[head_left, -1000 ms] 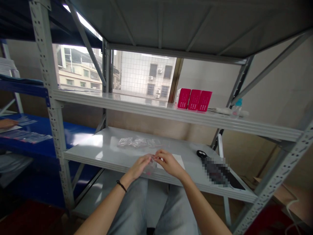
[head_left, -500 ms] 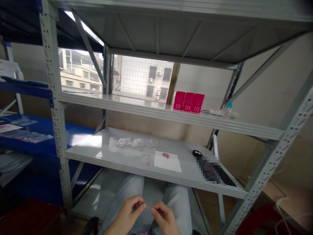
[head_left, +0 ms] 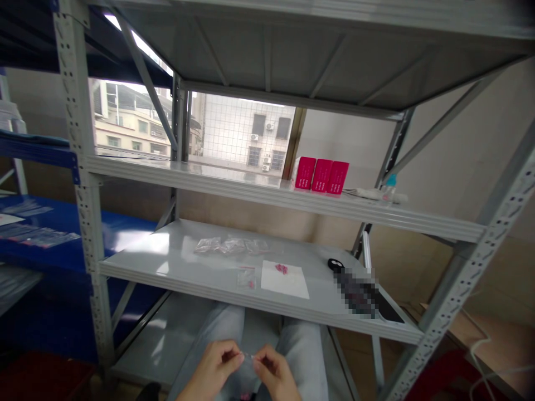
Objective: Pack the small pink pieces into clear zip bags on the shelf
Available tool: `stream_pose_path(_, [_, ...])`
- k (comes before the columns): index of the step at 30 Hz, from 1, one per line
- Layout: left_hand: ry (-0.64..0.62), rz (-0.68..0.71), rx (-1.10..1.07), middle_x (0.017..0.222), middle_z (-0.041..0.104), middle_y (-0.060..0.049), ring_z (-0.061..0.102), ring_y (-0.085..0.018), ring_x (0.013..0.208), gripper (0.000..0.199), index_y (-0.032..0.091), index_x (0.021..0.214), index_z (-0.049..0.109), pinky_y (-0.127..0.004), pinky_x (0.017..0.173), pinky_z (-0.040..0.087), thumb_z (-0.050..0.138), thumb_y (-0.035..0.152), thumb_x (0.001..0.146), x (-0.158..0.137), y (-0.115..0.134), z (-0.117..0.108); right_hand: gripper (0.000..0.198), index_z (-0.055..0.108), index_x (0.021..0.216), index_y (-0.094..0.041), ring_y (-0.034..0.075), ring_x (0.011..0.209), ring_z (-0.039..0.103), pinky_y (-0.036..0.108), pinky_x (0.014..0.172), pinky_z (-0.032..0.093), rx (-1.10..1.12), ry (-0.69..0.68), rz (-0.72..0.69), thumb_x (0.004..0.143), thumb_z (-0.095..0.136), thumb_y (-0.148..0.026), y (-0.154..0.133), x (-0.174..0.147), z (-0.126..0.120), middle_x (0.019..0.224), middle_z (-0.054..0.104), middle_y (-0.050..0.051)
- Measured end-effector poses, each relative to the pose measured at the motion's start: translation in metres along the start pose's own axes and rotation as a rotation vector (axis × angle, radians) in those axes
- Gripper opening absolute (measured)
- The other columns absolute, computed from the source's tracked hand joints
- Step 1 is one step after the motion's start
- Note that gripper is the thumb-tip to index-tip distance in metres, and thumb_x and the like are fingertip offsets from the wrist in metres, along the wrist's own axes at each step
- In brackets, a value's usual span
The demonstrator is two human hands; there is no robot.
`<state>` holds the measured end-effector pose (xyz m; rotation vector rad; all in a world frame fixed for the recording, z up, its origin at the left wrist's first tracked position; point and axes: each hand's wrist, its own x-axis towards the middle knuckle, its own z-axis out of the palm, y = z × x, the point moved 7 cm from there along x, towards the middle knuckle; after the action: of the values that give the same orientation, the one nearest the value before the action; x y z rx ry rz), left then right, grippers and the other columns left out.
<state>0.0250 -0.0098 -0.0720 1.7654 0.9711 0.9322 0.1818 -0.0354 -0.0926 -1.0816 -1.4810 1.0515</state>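
Over my lap, my left hand (head_left: 218,361) and my right hand (head_left: 273,368) face each other with fingertips pinched. Between them is a small clear plastic bag (head_left: 247,355), seen nearly edge-on, so its contents cannot be made out. On the grey shelf (head_left: 184,267) in front lies a flat clear zip bag (head_left: 246,278) with a small pink item inside. Right of it, a white sheet of paper (head_left: 288,284) carries a little pile of pink pieces (head_left: 281,269). Several clear bags (head_left: 232,245) lie in a row farther back.
A black roll (head_left: 335,264) and a blurred-out item (head_left: 355,292) lie at the shelf's right. Pink boxes (head_left: 321,175) and a blue-capped bottle (head_left: 389,188) stand on the upper shelf. A metal upright (head_left: 79,167) rises at left, beside a blue shelf (head_left: 112,223).
Both hands have shifted slightly left and down in view, still pinching the clear bag. The camera view has turned a little; items on the shelves have stayed put.
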Motion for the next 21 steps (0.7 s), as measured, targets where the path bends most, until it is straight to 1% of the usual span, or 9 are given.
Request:
stream_pose_path(3, [-0.013,0.003,0.005,0.057,0.048,0.002,0.043,-0.014,0.059,0.047,0.017,0.063,0.063,-0.026,0.057,0.029,0.06,0.061,0.081,-0.001,0.003,0.006,0.037,0.066,0.069,-0.021,0.017,0.065,0.044,0.03,0.062,0.032,-0.078,0.002,-0.037,0.081,0.063,-0.056,-0.007,0.0,0.001,0.068,0.051,0.001])
stream_pose_path(7, [0.002,-0.011,0.025,0.06,0.053,0.001,0.045,-0.015,0.061,0.044,0.018,0.067,0.065,-0.025,0.058,0.031,0.057,0.058,0.083,-0.004,0.008,0.012,0.036,0.062,0.064,-0.021,0.018,0.065,0.044,0.03,0.063,0.033,-0.155,0.056,-0.051,0.083,0.063,-0.052,-0.008,0.001,-0.005,0.066,0.049,0.0])
stream_pose_path(10, [-0.007,-0.001,0.022,0.064,0.057,0.0,0.049,-0.016,0.065,0.042,0.018,0.072,0.067,-0.025,0.061,0.034,0.055,0.057,0.085,-0.005,0.011,0.015,0.033,0.066,0.071,-0.02,0.018,0.068,0.047,0.029,0.065,0.035,-0.151,0.01,-0.056,0.085,0.061,-0.05,-0.012,0.0,-0.003,0.069,0.052,0.001])
stream_pose_path(12, [-0.006,0.002,0.037,0.065,0.058,0.0,0.05,-0.016,0.066,0.041,0.018,0.072,0.067,-0.024,0.061,0.034,0.057,0.055,0.085,-0.005,0.013,0.015,0.032,0.067,0.073,-0.02,0.018,0.07,0.049,0.029,0.066,0.035,-0.151,-0.015,-0.056,0.085,0.061,-0.049,-0.016,-0.001,0.0,0.072,0.054,0.001])
stream_pose_path(14, [0.005,0.002,0.053,0.061,0.056,0.001,0.049,-0.015,0.063,0.041,0.017,0.067,0.065,-0.024,0.06,0.033,0.059,0.054,0.083,-0.004,0.015,0.014,0.033,0.064,0.069,-0.018,0.017,0.069,0.048,0.028,0.065,0.034,-0.173,0.004,-0.053,0.084,0.062,-0.047,-0.021,-0.001,0.001,0.069,0.052,0.0])
stream_pose_path(18, [-0.014,0.003,0.028,0.052,0.05,0.003,0.045,-0.013,0.054,0.041,0.016,0.057,0.06,-0.024,0.054,0.029,0.062,0.049,0.081,-0.005,0.029,0.01,0.042,0.049,0.058,-0.019,0.013,0.059,0.037,0.025,0.057,0.027,-0.154,0.086,-0.007,0.077,0.069,-0.049,-0.027,0.0,-0.004,0.058,0.04,-0.005])
stream_pose_path(20, [-0.038,0.021,0.001,0.052,0.05,0.003,0.045,-0.012,0.053,0.039,0.016,0.057,0.06,-0.024,0.054,0.029,0.064,0.046,0.081,-0.003,0.043,0.001,0.045,0.045,0.056,-0.02,0.012,0.058,0.034,0.025,0.056,0.027,-0.088,0.112,-0.02,0.075,0.071,-0.051,-0.031,0.001,-0.013,0.058,0.038,-0.005])
stream_pose_path(21, [-0.033,0.033,-0.016,0.052,0.051,0.002,0.046,-0.012,0.054,0.038,0.016,0.057,0.06,-0.024,0.054,0.03,0.064,0.045,0.081,0.0,0.051,-0.008,0.045,0.046,0.057,-0.02,0.012,0.058,0.034,0.025,0.056,0.027,-0.042,0.143,-0.03,0.076,0.071,-0.052,-0.033,0.001,-0.022,0.059,0.038,-0.005])
